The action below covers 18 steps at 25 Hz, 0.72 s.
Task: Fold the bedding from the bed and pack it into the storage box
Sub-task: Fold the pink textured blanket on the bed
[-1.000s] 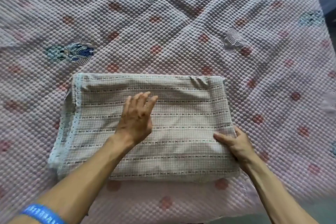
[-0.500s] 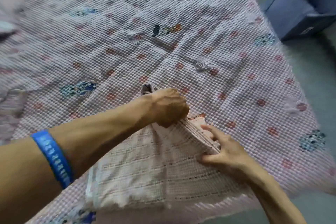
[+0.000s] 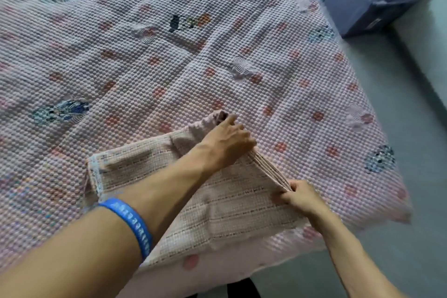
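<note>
The left hand [image 3: 226,139] is reaching across the folded bedding [image 3: 217,196] and gripping its far right corner, fingers curled over the stacked layers where a bunched tip of cloth is poking out past the knuckles. The right hand [image 3: 301,197] is pinching the same right-hand edge lower down, at the near right corner of the bundle, thumb and fingers closing on the visible stack of folds. Between the two hands that edge is rising off the bed as a taut ridge, while the rest of the beige, striped bundle is lying flat, its lace-trimmed left side [image 3: 93,176] resting on the cover. A blue wristband [image 3: 131,221] is sitting on the left forearm. The bundle is lying near the front edge of the bed, toward its front right corner, on a pink quilted bedspread [image 3: 169,68] dotted with red and blue motifs (the picture is slightly blurred, so finer pattern detail is hard to read). Beyond the bed's far right corner, a blue storage box [image 3: 367,2] is standing on the grey floor [image 3: 411,152], well apart from the bundle.
</note>
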### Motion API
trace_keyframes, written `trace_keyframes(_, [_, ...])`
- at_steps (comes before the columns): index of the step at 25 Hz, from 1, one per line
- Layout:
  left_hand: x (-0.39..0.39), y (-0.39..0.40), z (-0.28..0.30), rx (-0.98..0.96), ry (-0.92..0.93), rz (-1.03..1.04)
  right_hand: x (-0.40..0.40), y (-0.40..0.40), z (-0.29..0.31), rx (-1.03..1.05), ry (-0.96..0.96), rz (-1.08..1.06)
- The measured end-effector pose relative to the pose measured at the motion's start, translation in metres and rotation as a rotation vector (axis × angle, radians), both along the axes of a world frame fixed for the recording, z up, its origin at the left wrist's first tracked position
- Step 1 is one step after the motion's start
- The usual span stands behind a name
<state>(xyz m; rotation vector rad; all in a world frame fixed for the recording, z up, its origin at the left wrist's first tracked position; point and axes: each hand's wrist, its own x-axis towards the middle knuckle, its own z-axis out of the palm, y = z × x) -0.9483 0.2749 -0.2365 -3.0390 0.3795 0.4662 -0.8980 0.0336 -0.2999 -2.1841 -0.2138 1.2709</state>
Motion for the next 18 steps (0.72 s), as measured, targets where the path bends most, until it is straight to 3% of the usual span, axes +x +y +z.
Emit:
trace_keyframes(3, [0.039, -0.040, -0.030, 0.017, 0.076, -0.103, -0.016, -0.056, -0.034, -0.135, -0.015, -0.176])
trace_keyframes(7, [0.085, -0.096, -0.082, 0.080, 0.256, -0.219, -0.022, -0.091, -0.079, -0.152, 0.206, -0.320])
trace_keyframes(11, [0.112, -0.127, -0.112, -0.030, 0.399, -0.352, -0.006, -0.095, -0.107, -0.004, 0.418, -0.311])
trace_keyframes(14, [0.107, -0.155, -0.127, -0.047, 0.569, -0.510, -0.010, -0.098, -0.098, 0.072, 0.351, -0.307])
trace_keyframes(18, [0.114, -0.156, -0.114, 0.012, 0.813, -0.372, -0.013, -0.092, -0.048, 0.304, 0.322, -0.268])
